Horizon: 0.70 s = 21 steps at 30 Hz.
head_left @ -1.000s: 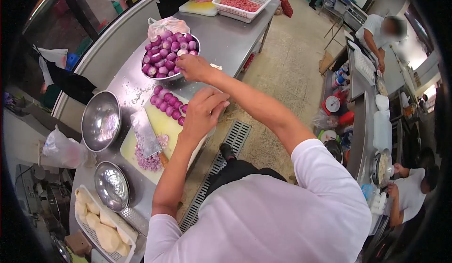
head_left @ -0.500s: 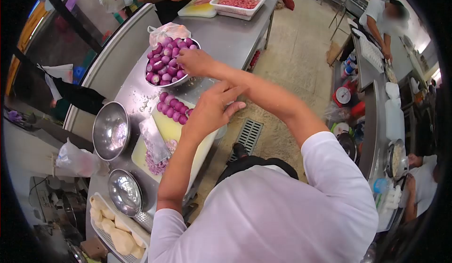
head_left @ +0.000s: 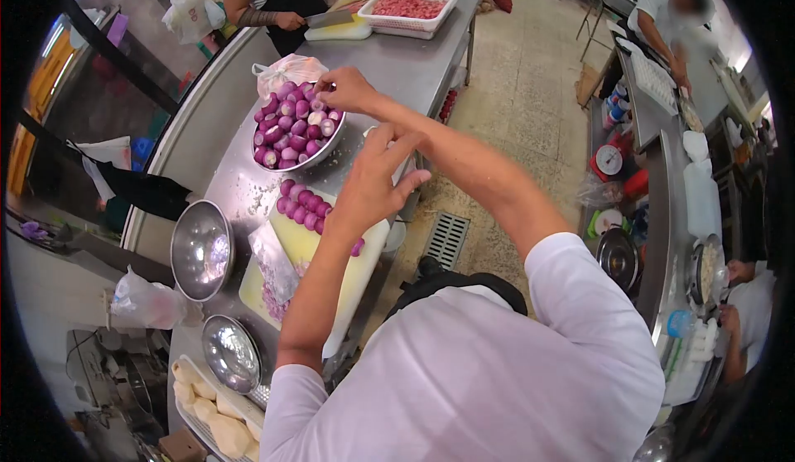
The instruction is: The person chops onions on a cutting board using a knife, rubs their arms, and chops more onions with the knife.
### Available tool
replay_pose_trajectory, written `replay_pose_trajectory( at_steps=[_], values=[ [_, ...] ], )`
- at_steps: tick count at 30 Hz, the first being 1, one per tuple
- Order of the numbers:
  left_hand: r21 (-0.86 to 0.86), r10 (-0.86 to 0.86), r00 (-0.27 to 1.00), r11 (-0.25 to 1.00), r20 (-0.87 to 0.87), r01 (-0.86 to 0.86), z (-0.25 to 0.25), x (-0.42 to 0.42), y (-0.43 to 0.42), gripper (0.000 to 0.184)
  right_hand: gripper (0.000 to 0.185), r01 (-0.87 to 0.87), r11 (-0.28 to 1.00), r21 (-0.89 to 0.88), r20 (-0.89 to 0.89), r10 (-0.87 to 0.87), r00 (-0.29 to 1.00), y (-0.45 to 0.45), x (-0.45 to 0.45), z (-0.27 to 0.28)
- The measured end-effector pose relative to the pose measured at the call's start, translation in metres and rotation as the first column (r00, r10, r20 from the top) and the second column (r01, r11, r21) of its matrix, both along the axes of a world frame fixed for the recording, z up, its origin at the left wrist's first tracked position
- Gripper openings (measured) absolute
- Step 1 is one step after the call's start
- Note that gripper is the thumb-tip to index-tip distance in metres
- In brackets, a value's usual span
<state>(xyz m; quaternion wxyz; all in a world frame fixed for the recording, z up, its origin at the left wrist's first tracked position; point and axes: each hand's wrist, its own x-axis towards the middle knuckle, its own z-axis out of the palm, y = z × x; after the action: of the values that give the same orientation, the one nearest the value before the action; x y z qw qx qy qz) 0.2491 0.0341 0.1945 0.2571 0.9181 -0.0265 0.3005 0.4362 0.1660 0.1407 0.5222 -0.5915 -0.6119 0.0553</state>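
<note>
We see that our right hand [head_left: 348, 89] has shifted toward the far rim of the steel bowl [head_left: 330, 144], from its near right side; we judge the work is centred on the purple onions [head_left: 290, 135] heaped inside. The fingertips meet the heap, but we cannot tell whether that grip encloses an onion. Our left hand [head_left: 377, 185] hangs palm down near the right forearm, its grip released, thumb apart from the fingers.

Nearer us on the tabletop [head_left: 389, 69], the cutting board [head_left: 352, 284] carries more peeled onions [head_left: 305, 207] in rows, with a cleaver [head_left: 273, 259] lying flat beside chopped onion [head_left: 273, 303]. Our left forearm crosses above the board, hiding part of it. To its left sit 2 steel bowls, 1 larger [head_left: 202, 251] and 1 smaller [head_left: 232, 354]. A plastic bag [head_left: 290, 71] crowds the onion bowl's far side. Beyond, a co-worker's hand [head_left: 290, 21] holds a blade [head_left: 328, 19], now lowered, beside a white basket [head_left: 406, 25] of pink meat [head_left: 414, 4].
</note>
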Motion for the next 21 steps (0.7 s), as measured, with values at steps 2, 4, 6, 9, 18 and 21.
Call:
replay_pose_trajectory(
  at_steps=[2,4,6,9,18,21],
  values=[
    [0.083,0.011,0.999,0.996,0.050,-0.015,0.001,0.006,-0.001,0.063,0.023,-0.006,1.000,0.018,-0.048,0.007,0.999,0.001,0.001,0.001],
    [0.107,0.028,0.999,0.994,0.046,-0.033,0.001,0.011,-0.004,0.071,0.020,-0.047,0.997,-0.067,-0.323,0.023,0.946,-0.002,-0.005,0.005],
    [0.121,0.037,0.999,0.992,0.030,-0.041,-0.007,0.017,-0.002,0.073,0.016,-0.089,0.994,-0.066,-0.347,0.061,0.936,-0.002,-0.011,0.010],
    [0.170,0.074,0.996,0.982,0.045,-0.081,-0.015,0.024,-0.002,0.075,0.018,-0.149,0.982,-0.119,-0.503,0.069,0.862,0.000,-0.019,0.016],
    [0.149,0.181,0.957,0.965,0.227,-0.217,-0.033,0.038,-0.006,0.067,0.025,-0.065,0.998,-0.014,-0.041,0.064,0.997,0.002,-0.036,0.011],
    [0.136,0.219,0.941,0.956,0.259,-0.260,-0.038,0.038,-0.010,0.065,0.023,-0.023,1.000,0.017,0.146,0.021,0.989,-0.003,-0.043,0.011]
  ],
)
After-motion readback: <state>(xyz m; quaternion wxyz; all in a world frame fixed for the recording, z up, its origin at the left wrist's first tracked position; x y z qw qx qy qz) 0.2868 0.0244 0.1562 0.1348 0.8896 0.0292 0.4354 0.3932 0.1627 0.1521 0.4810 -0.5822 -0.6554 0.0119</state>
